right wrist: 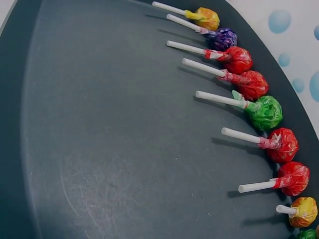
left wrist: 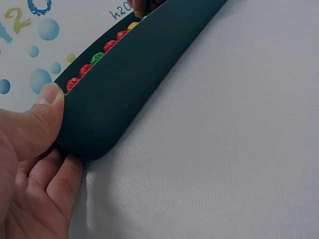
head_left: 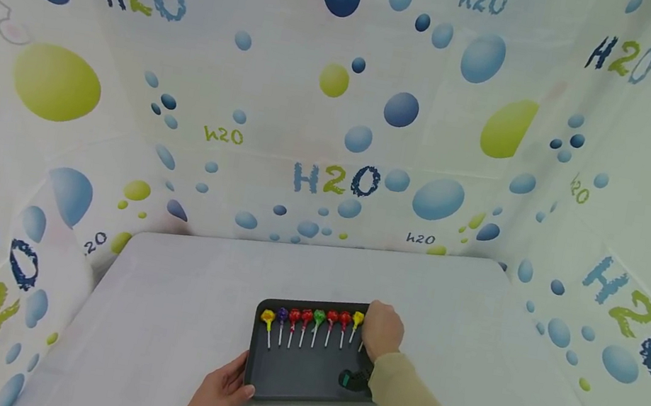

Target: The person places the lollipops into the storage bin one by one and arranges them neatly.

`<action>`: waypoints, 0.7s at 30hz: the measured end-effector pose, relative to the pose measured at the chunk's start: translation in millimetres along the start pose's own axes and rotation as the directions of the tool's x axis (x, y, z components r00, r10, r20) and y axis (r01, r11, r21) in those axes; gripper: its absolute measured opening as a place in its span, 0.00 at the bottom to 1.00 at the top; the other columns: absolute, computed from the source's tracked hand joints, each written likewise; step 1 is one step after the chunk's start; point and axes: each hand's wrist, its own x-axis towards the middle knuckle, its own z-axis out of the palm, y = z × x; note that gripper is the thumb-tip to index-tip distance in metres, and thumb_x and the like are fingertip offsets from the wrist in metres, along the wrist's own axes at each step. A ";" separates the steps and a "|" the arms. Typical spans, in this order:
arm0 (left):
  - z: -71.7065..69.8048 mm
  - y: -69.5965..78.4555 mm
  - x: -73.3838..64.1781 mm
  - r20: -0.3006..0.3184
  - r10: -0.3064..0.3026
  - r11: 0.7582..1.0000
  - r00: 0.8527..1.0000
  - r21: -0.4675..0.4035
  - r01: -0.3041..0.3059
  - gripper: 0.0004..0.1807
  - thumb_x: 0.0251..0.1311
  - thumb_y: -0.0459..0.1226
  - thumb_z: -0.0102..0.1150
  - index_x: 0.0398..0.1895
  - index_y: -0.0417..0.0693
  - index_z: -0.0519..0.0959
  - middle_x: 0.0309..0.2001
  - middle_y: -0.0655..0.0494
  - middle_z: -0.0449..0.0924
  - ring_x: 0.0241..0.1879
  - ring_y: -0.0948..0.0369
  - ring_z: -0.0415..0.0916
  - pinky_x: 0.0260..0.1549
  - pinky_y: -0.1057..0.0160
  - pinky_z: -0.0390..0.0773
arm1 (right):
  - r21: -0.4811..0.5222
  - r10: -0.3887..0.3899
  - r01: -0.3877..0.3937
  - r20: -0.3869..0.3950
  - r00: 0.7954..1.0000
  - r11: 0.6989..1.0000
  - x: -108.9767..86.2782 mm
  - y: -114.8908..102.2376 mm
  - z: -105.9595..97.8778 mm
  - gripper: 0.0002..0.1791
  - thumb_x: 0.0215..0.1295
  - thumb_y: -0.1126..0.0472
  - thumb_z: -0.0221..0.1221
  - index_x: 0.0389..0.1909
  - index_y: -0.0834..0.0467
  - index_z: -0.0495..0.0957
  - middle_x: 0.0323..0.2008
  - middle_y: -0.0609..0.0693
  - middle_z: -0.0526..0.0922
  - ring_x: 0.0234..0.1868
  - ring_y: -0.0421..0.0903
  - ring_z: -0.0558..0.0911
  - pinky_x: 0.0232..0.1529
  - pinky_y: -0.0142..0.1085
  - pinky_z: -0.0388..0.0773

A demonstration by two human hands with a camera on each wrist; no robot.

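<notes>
A dark grey tray (head_left: 302,379) lies on the white table, with a row of wrapped lollipops along its far side. Among them are a purple lollipop (right wrist: 222,38), a green lollipop (right wrist: 265,112) and a yellow lollipop (right wrist: 304,212), heads toward the far wall and sticks toward me. My left hand (head_left: 223,387) grips the tray's near left corner, thumb on the rim and fingers underneath. At the far right corner, my right hand (head_left: 384,330) pinches the end lollipop in the row, a green-wrapped lollipop (right wrist: 307,234), mostly hidden by the hand in the head view.
The white tabletop (head_left: 187,295) extends around the tray. White sheets with blue and green bubble prints (head_left: 344,91) enclose the table at the back and sides. A small dark device (head_left: 354,380) under the right wrist overlaps the tray's near right part.
</notes>
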 end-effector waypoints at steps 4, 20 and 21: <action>-0.7 0.7 -0.3 0.004 -0.006 1.000 1.000 -0.008 0.006 0.43 0.65 0.31 0.66 0.76 0.25 0.54 0.76 0.27 0.55 0.75 0.37 0.58 0.69 0.54 0.73 | -0.009 0.010 -0.010 0.020 1.000 1.000 -0.5 -2.1 -2.5 0.16 0.67 0.71 0.59 0.18 0.64 0.78 0.17 0.60 0.83 0.17 0.53 0.83 0.17 0.45 0.86; -1.4 1.4 -3.3 0.020 0.041 0.999 0.999 0.004 -0.041 0.43 0.65 0.33 0.66 0.75 0.23 0.54 0.76 0.26 0.54 0.75 0.36 0.57 0.68 0.55 0.74 | -0.003 -0.015 0.015 0.009 1.000 1.000 -2.4 -4.2 -18.6 0.15 0.67 0.72 0.59 0.18 0.64 0.79 0.15 0.60 0.81 0.14 0.50 0.79 0.12 0.39 0.78; -1.6 1.1 -3.6 0.025 0.048 0.999 0.999 0.001 -0.048 0.43 0.65 0.33 0.65 0.75 0.22 0.54 0.76 0.26 0.54 0.75 0.36 0.57 0.68 0.56 0.74 | 0.002 -0.010 0.010 0.022 1.000 1.000 -2.1 -3.4 -18.9 0.15 0.67 0.71 0.59 0.18 0.64 0.79 0.15 0.59 0.81 0.14 0.49 0.78 0.12 0.38 0.77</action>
